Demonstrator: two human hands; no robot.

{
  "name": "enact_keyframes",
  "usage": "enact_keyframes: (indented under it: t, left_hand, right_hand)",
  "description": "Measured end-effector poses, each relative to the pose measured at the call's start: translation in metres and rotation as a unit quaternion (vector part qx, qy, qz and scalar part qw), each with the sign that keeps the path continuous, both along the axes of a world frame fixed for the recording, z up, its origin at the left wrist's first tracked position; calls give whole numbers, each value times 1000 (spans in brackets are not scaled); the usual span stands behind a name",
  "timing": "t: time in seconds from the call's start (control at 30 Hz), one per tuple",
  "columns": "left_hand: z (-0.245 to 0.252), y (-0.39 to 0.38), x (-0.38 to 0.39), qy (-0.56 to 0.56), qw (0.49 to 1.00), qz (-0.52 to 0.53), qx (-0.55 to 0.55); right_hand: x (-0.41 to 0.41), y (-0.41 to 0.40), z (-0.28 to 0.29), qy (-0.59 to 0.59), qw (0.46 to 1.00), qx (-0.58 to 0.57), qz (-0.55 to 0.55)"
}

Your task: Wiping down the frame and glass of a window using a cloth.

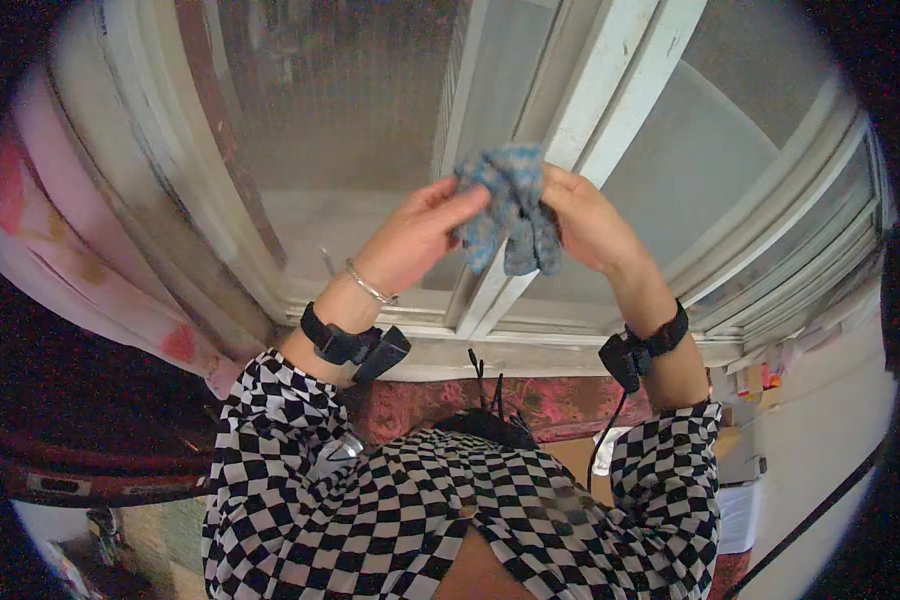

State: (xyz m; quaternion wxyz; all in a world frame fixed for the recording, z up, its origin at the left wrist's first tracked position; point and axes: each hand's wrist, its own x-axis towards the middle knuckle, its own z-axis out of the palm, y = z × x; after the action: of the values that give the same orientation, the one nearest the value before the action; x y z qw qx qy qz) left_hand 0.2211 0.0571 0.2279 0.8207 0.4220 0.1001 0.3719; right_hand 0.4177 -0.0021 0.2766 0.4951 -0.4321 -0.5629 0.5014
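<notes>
Both hands hold a bunched blue-and-grey checked cloth point(506, 199) up in front of a white-framed window. My left hand point(427, 225) pinches its left side, thumb on the near face. On the cloth's right edge, the fingers of my right hand point(581, 214) are closed around the fabric and partly hidden behind it. Two dark folds hang from its lower right. Behind the cloth run the pale upright frames point(607, 90) where the window panes meet. Whether the cloth touches the frame I cannot tell.
Window glass point(337, 112) spans the view ahead, above a pale sill point(435, 367). A pink curtain point(52, 217) hangs at the left. Red patterned fabric point(570, 401) lies below the sill. At the right are a white container point(736, 517) and small boxes point(761, 381). A black cable point(609, 431) hangs from my right wrist strap.
</notes>
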Motion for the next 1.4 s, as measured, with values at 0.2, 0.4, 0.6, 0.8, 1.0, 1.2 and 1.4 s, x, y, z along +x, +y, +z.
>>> enact_keyframes:
  t: [0.2,0.4,0.6,0.8,1.0,1.2,1.4]
  left_hand:
    - [3,13,-10,153,928,135,311]
    - [22,-3,-15,217,817,167,508]
    - [26,-8,-4,207,836,169,480]
    - [36,-9,5,159,858,166,460]
    - [43,-7,-3,205,852,170,450]
    - [23,4,-9,305,840,123,432]
    - [17,5,-4,292,739,180,580]
  right_hand:
    - [18,-16,14,-217,973,73,37]
    - [20,-27,11,-302,952,41,-13]
    - [25,-28,-12,-133,982,37,126]
    - [3,-31,-16,99,987,-37,123]
    - [27,-24,-13,-124,989,71,-22]
    - [38,-19,5,-2,976,198,-91]
    - [57,-19,1,-42,979,175,-94]
